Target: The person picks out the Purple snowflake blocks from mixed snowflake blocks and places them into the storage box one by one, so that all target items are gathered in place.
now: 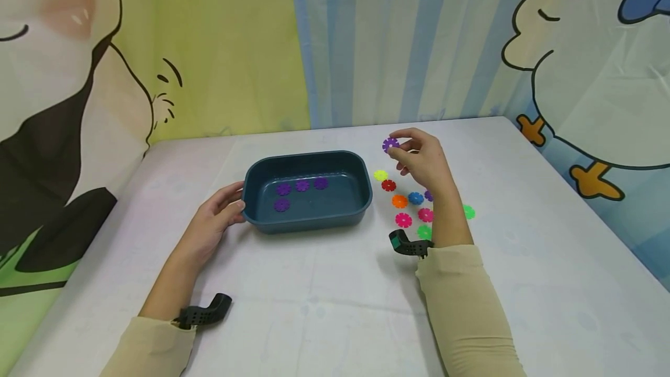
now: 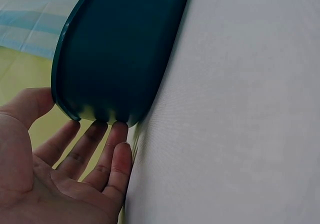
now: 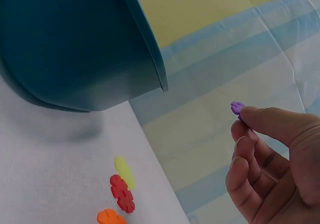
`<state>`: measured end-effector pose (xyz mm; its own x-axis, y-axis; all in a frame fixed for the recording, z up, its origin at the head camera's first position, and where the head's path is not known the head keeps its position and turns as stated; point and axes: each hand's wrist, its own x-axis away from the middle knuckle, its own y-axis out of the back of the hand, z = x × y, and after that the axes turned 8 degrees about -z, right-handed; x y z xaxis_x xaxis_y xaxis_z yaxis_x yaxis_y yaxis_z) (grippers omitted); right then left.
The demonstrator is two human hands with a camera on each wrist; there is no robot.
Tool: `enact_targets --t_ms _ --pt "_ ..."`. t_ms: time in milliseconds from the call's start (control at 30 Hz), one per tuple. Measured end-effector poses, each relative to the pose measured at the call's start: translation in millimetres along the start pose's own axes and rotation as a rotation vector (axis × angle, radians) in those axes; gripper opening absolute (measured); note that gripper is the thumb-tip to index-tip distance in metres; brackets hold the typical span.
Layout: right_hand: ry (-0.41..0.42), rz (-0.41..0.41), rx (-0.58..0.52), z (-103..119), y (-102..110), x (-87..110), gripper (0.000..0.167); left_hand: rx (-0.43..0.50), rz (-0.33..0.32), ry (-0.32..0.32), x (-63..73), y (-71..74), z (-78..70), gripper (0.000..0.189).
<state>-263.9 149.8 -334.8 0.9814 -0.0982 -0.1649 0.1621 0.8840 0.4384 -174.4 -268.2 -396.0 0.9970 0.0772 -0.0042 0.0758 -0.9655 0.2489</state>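
Note:
A dark teal plastic basin [image 1: 309, 227] sits on the white table, with several purple snowflake discs [image 1: 283, 189] lying inside. At its left end my left hand [image 1: 217, 214] touches the outer wall; the left wrist view shows the thumb by the rim and the fingertips [image 2: 118, 129] against the wall. My right hand [image 1: 421, 159] is raised right of the basin, pinching one purple snowflake disc [image 3: 237, 107] between thumb and index finger. Beneath it lie loose discs: yellow [image 1: 381, 175], red [image 1: 388, 185], orange [image 1: 400, 201], blue [image 1: 416, 198] and pink [image 1: 403, 220].
Green discs [image 1: 469, 212] lie by the right forearm, which partly covers a purple disc [image 1: 428, 196]. A printed cartoon curtain [image 1: 366, 45] hangs behind the table [image 1: 303, 319]. Each wrist wears a black camera mount [image 1: 206, 311].

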Motion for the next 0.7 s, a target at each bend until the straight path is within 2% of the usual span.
enact_targets --t_ms 367,700 --pt "0.000 0.036 -0.004 4.1 -4.5 3.5 0.040 0.000 0.016 0.009 2.7 -0.9 -0.1 0.060" --pt "0.056 0.083 -0.040 9.7 -9.6 2.4 0.038 -0.003 0.007 0.002 1.8 0.8 -1.2 0.060"
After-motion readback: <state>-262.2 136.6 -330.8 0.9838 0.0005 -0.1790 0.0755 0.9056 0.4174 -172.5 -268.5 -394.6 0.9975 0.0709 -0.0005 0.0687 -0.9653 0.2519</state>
